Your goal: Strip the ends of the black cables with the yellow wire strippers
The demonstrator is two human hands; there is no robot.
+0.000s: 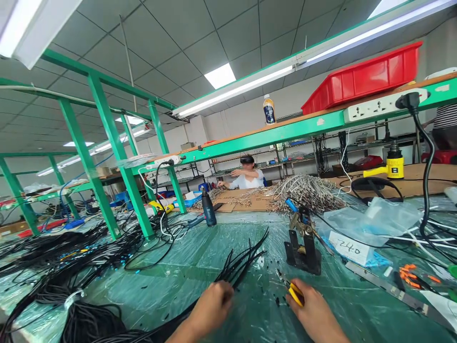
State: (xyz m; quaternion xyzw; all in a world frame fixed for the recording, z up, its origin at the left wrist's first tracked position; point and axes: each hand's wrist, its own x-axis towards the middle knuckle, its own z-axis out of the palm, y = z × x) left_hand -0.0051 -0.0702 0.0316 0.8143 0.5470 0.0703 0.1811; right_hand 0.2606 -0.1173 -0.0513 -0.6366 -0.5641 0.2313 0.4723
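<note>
My left hand [213,305] is closed around a bundle of black cables [239,264], whose loose ends fan out forward over the green tabletop [185,257]. To its right, my right hand [310,305] grips small pliers with yellow handles [295,294]; their metal jaws point forward and left, apart from the cables. Small black bits lie on the surface near the jaws. Just beyond my right hand stands a black metal fixture [303,252] with a soldering tool resting on it. The lower part of the cable bundle passes behind my left wrist.
Heaps of black cables [89,319] cover the left side. A dark heat gun [208,209] stands farther back. On the right are a plastic bag [374,219], a metal ruler [385,286] and orange pieces [409,276]. A person [248,176] sits across, behind grey cables [307,190].
</note>
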